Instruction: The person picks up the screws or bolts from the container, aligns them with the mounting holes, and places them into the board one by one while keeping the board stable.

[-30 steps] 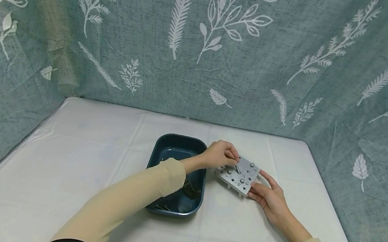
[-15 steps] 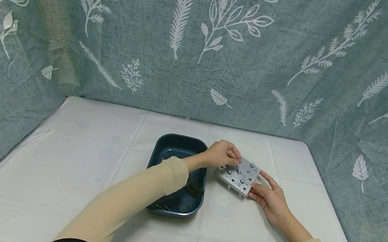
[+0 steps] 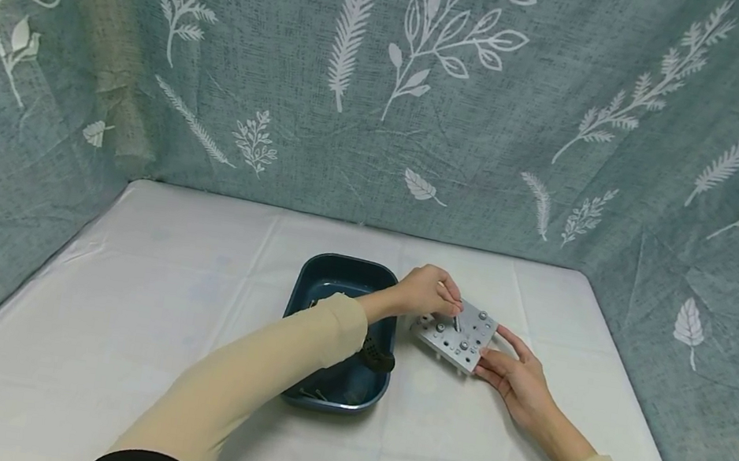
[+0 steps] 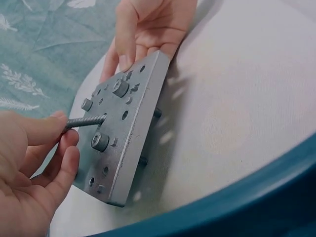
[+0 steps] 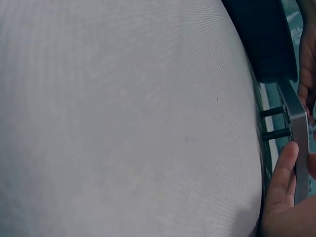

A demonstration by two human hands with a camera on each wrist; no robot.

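Fingers of left hand (image 3: 421,292) clamp 1 bolt (image 4: 86,121) at hole (image 4: 104,115) in plate (image 4: 118,140); right hand (image 3: 521,381) grips plate edge. I'd hold bolt square, turn gently.

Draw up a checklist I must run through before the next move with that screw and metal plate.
1. Left hand pinching the screw: ok.
2. Right hand gripping the plate at its edge: ok.
3. Screw tip at a hole in the plate: ok, it appears so in the left wrist view.
4. Threads caught in that hole: cannot tell.
5. Plate lying flat against the table: not ok; shafts stick out from its underside.
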